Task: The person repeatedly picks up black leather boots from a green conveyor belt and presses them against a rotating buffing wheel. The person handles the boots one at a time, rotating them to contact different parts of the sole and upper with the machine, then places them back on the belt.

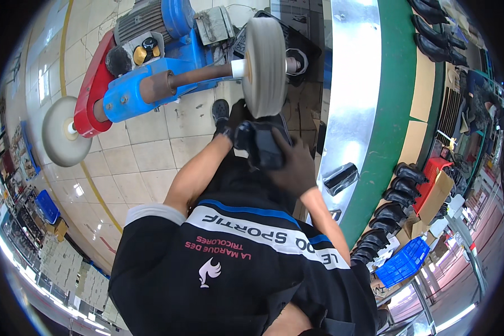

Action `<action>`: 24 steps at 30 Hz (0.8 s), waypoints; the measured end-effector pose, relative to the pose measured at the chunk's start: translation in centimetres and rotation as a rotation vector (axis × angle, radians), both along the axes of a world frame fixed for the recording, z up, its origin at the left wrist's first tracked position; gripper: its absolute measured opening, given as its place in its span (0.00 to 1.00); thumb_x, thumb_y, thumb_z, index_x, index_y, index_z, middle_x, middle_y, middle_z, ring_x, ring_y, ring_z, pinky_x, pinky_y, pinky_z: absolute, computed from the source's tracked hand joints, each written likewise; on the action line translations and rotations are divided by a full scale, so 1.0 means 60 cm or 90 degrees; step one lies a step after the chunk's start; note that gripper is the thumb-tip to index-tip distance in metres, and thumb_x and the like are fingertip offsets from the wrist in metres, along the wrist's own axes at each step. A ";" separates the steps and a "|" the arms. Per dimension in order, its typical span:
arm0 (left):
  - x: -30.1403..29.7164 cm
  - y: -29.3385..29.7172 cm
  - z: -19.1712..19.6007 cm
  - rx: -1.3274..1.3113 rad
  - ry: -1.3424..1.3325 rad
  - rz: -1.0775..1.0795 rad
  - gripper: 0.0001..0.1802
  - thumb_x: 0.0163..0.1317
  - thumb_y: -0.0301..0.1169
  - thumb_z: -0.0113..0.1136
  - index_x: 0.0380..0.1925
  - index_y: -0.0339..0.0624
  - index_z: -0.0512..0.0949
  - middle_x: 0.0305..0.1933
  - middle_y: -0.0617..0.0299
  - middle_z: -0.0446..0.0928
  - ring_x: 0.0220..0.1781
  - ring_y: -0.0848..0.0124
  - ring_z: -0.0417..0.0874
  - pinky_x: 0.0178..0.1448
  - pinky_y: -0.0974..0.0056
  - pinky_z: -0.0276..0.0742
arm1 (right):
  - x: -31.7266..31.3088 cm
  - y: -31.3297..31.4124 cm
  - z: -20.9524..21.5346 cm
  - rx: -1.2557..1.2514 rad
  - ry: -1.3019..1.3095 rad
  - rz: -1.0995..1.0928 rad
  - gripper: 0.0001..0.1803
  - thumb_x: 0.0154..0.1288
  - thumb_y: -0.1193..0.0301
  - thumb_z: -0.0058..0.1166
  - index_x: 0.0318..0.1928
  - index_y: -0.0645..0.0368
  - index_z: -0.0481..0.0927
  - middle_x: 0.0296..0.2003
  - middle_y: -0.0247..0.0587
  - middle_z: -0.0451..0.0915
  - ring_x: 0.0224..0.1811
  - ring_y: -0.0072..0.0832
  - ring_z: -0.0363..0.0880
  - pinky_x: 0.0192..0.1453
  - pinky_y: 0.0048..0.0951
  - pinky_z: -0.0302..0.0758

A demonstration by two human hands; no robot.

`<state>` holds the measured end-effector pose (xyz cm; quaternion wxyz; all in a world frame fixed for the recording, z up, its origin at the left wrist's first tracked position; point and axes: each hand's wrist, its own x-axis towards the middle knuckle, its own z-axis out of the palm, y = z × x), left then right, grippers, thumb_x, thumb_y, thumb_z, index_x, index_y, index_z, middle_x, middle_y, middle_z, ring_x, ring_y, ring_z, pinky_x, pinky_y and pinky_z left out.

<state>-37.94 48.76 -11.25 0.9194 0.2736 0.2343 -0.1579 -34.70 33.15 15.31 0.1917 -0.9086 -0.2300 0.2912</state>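
Note:
Just below the spinning-type buffing wheel (267,67), both hands hold a glossy black shoe (267,147). My left hand (238,119), in a dark glove, is closed at the shoe's left side, and its fingers are partly lost against the dark background. Wrapped over the shoe's right side is my right hand (294,167), also gloved, with its fingers lying across the black surface. The shoe's upper end is close to the wheel's lower rim; I cannot tell whether they touch.
A blue motor stand (134,92) with a red belt cover (92,84) carries the shaft, and a second wheel (67,131) at left. On the metal ledge (353,101) to my right lies a shiny black piece (340,179). Several black shoes (383,224) line the green bench (395,101).

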 end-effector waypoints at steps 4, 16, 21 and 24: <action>-0.020 -0.038 0.023 0.223 -0.031 0.037 0.27 0.70 0.43 0.40 0.56 0.31 0.69 0.53 0.47 0.76 0.55 0.56 0.79 0.62 0.54 0.75 | -0.055 -0.045 0.003 0.290 0.307 -0.400 0.38 0.51 0.59 0.65 0.62 0.61 0.71 0.52 0.57 0.76 0.52 0.43 0.79 0.54 0.39 0.75; -0.048 0.091 0.083 0.427 0.250 0.272 0.13 0.62 0.37 0.47 0.27 0.43 0.76 0.27 0.60 0.78 0.33 0.64 0.81 0.41 0.61 0.76 | 0.009 -0.002 -0.124 0.378 0.808 -0.903 0.26 0.63 0.51 0.53 0.55 0.54 0.75 0.42 0.42 0.82 0.44 0.37 0.83 0.36 0.51 0.82; -0.040 0.100 0.263 1.226 -0.048 0.119 0.04 0.55 0.24 0.54 0.29 0.42 0.78 0.31 0.54 0.79 0.35 0.57 0.82 0.37 0.59 0.77 | -0.012 -0.030 -0.182 0.316 0.797 -0.832 0.33 0.62 0.41 0.53 0.56 0.53 0.74 0.49 0.44 0.79 0.45 0.39 0.81 0.36 0.55 0.81; 0.001 0.091 0.314 1.290 -0.084 0.097 0.03 0.52 0.24 0.58 0.25 0.44 0.80 0.28 0.56 0.78 0.30 0.59 0.82 0.32 0.61 0.76 | -0.028 -0.029 -0.179 0.315 0.779 -0.859 0.34 0.63 0.39 0.49 0.57 0.52 0.73 0.51 0.42 0.78 0.49 0.39 0.80 0.38 0.55 0.80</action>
